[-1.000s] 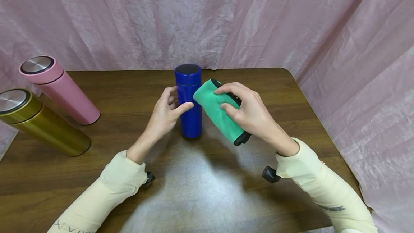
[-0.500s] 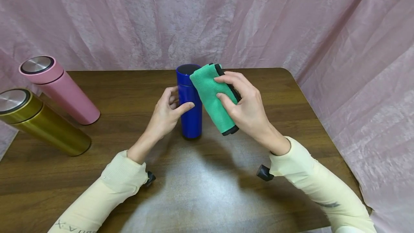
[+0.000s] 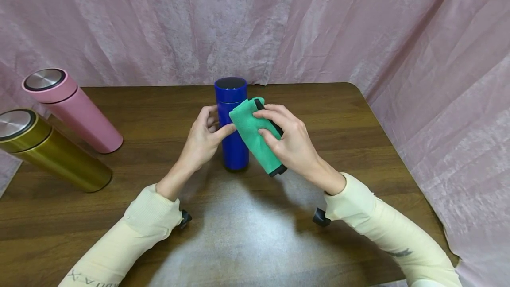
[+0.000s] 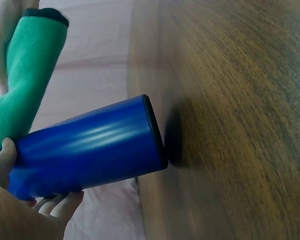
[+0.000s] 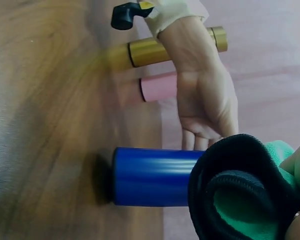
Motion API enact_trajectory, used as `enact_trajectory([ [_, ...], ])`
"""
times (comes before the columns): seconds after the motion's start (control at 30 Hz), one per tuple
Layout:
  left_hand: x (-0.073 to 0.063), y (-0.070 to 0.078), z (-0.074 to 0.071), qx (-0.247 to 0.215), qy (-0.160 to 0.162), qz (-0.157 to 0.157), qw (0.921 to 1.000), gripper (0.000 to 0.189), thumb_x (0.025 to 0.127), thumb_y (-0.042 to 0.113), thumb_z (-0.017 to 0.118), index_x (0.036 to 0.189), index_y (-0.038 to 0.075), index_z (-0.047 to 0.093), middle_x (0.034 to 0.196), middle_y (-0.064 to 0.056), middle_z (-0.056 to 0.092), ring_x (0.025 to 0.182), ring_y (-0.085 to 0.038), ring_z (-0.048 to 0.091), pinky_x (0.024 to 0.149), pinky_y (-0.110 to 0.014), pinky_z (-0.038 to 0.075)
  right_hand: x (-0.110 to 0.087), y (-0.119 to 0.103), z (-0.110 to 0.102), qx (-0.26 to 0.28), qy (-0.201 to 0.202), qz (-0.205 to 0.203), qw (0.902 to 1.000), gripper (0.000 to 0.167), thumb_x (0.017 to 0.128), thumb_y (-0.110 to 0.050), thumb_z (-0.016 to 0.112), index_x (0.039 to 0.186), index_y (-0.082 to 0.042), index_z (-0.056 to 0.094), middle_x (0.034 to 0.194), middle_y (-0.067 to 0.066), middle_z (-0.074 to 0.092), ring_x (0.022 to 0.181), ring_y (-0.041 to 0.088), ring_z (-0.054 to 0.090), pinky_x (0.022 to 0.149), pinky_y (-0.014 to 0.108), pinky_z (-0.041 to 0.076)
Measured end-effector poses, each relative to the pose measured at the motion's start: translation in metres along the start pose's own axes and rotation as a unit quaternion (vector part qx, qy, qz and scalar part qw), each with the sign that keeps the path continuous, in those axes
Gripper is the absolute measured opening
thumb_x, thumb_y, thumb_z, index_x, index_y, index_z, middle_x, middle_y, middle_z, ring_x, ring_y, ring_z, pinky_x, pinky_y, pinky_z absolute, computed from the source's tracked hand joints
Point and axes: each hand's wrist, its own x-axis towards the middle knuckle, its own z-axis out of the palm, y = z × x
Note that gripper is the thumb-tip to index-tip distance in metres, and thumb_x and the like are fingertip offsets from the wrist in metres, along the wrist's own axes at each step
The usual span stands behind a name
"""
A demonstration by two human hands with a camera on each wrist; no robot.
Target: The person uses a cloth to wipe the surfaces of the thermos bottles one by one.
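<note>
A blue thermos bottle (image 3: 236, 154) with a dark lid top stands in the middle of the table in the head view. My left hand (image 3: 202, 138) grips it from the left side, thumb across its front and fingers behind. The left wrist view shows the bottle's dark base rim right at the tabletop. In my right hand (image 3: 291, 138) is a folded green cloth (image 3: 256, 136) with black edging, pinched between thumb and fingers. One corner of the cloth overlaps the bottle's right side just under the lid. The right wrist view looks into the cloth's rolled end (image 5: 245, 205).
To the left, a pink thermos bottle (image 3: 85, 118) and a gold thermos bottle (image 3: 63, 158) stand side by side, both with silver lid tops. Pink curtains (image 3: 183, 25) hang behind and to the right of the wooden table (image 3: 334, 114).
My right hand raised the cloth toward the bottle's lid, then brought it lower and further left against the bottle's side. My left hand has kept its hold on the bottle.
</note>
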Motion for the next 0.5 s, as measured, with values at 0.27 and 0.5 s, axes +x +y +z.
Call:
enact_trajectory([
  [0.27,0.000,-0.003,-0.003,-0.009,-0.001,0.000,1.0000,0.061,0.098,0.014,0.073,0.148,-0.002,0.041,0.146,-0.024,0.054,0.136,-0.035,0.053,0.112,-0.047,0.045,-0.010,0.008,0.006,-0.003,-0.034,0.021,0.9992,0.035,0.090,0.004,0.076,0.123,-0.004,0.072,0.129,0.013,0.065,0.118,0.026,0.064,0.096,0.042,0.055],
  [0.5,0.001,-0.003,-0.003,-0.016,0.003,0.005,0.9998,0.060,0.098,0.013,0.074,0.146,-0.001,0.042,0.143,-0.022,0.056,0.131,-0.034,0.057,0.110,-0.046,0.047,-0.016,0.015,0.011,0.002,-0.045,0.026,0.9986,0.035,0.090,0.005,0.076,0.124,-0.004,0.072,0.128,0.013,0.065,0.117,0.027,0.064,0.096,0.043,0.055],
])
